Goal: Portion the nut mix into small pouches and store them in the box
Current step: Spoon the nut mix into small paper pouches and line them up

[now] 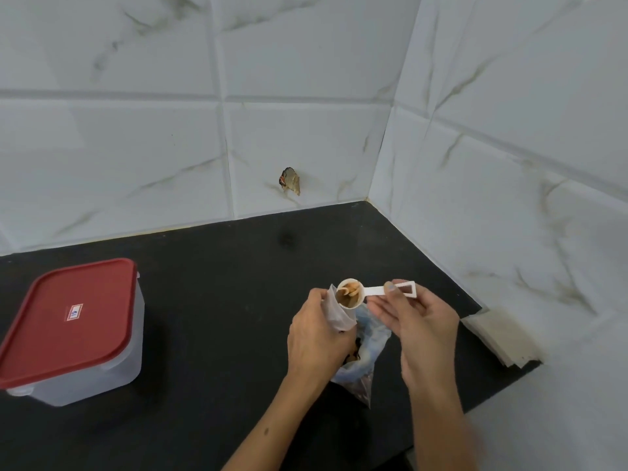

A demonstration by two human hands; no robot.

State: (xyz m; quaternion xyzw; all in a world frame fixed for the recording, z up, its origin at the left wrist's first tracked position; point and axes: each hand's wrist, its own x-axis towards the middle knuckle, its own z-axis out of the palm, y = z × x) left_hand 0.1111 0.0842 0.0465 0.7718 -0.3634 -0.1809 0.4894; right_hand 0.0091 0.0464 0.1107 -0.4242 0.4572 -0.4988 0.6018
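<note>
- Far to the left of my grips I see the clear plastic box point(73, 338), its red lid point(69, 319) on; a wide strip of bare black countertop point(217, 334) lies between it and the hands.
- My left hand point(317, 338) curls round a small translucent pouch point(339, 314), holding its mouth up and open, just under the scoop.
- Directly above that mouth sits the bowl of the white measuring scoop point(351, 294), loaded with pale nut pieces and touching the pouch's rim.
- Below and between both hands lies the clear bag of nut mix point(365, 355), slumped on the counter, its lower end near the front edge.
- My right hand point(421, 324) pinches the scoop's handle between thumb and fingertips, the other fingers loosely extended.
- Right of that grip, a stack of flat empty pouches point(503, 336) rests against the tiled wall point(509, 198), at the counter's right edge.
- Behind the hands, open counter runs back to the corner.
</note>
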